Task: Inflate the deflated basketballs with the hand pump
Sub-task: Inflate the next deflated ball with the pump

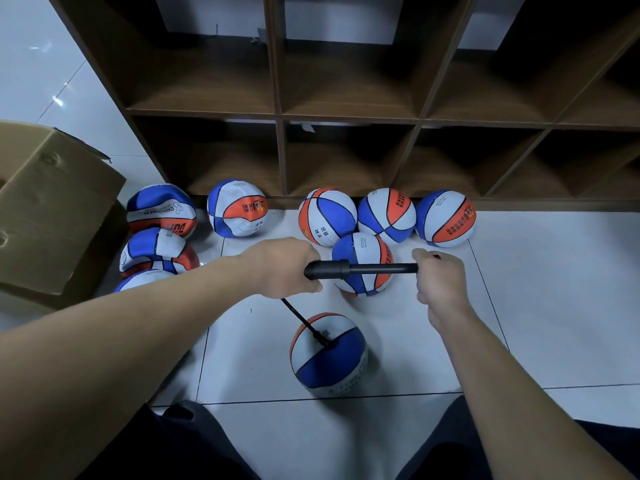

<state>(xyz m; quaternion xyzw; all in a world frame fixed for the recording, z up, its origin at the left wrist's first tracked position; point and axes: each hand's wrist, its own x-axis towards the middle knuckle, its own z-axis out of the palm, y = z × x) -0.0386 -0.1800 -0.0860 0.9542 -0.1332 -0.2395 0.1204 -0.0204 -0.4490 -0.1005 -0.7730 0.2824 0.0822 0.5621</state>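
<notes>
Head view, looking down at a white tiled floor (540, 306) in front of a dark brown wooden cubby shelf (280, 109). Left hand (284, 268) wrapped tight around the barrel end of a slim black hand pump (360, 269), held level above the floor. Right hand (438, 282) closed around the pump's handle end, handle itself mostly hidden inside the fist. Thin black hose (301, 320) running down from under the left hand to the valve of a round orange, white and blue basketball (329, 355) resting on the floor between dark-trousered knees. Open tile to the right of that ball, up to the frame edge; left side crowded. Four rounder tricolour balls (386, 216) clustered near the shelf base, one partly covered by the pump. Dented, slack tricolour balls (161, 209) heaped at left, just beside a brown cardboard box (52, 216), itself cut off by the frame; lowest slack ball half hidden behind the left forearm. Printing on the balls too small to read. Upper shelf compartments dark, contents unclear.
</notes>
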